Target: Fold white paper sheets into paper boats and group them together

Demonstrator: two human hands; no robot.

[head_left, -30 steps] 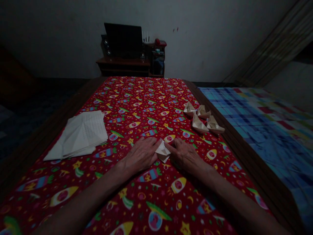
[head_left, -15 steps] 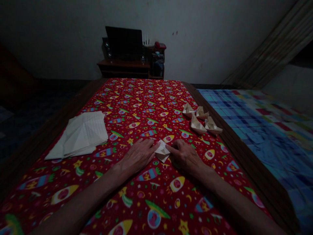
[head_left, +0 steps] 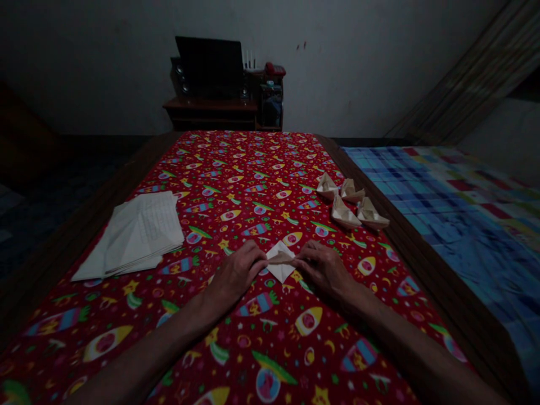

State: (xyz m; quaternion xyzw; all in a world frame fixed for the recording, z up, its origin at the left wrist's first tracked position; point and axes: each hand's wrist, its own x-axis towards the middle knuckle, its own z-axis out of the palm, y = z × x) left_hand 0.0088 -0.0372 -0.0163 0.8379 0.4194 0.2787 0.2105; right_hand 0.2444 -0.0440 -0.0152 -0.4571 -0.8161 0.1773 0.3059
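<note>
A small folded piece of paper [head_left: 281,271], diamond-shaped with a raised crease across its middle, lies on the red patterned cloth [head_left: 236,197]. My left hand [head_left: 240,270] pinches its left corner between thumb and fingers. At the opposite corner my right hand [head_left: 323,267] grips the paper in the same way. Several folded paper boats [head_left: 345,214] stand grouped to the right, beyond my right hand. On the left lies a stack of paper sheets [head_left: 139,236], creased and spread slightly unevenly.
The cloth covers a table with a dark brown edge [head_left: 439,264]. To the right is a blue checked sheet [head_left: 392,191]. Against the far wall stands a desk [head_left: 211,106] carrying a dark monitor [head_left: 210,67], speakers and a red telephone [head_left: 275,69].
My left fingers have drawn back from the top of the paper to its left corner. The paper now shows as a wider diamond with a raised middle. The view has shifted slightly.
</note>
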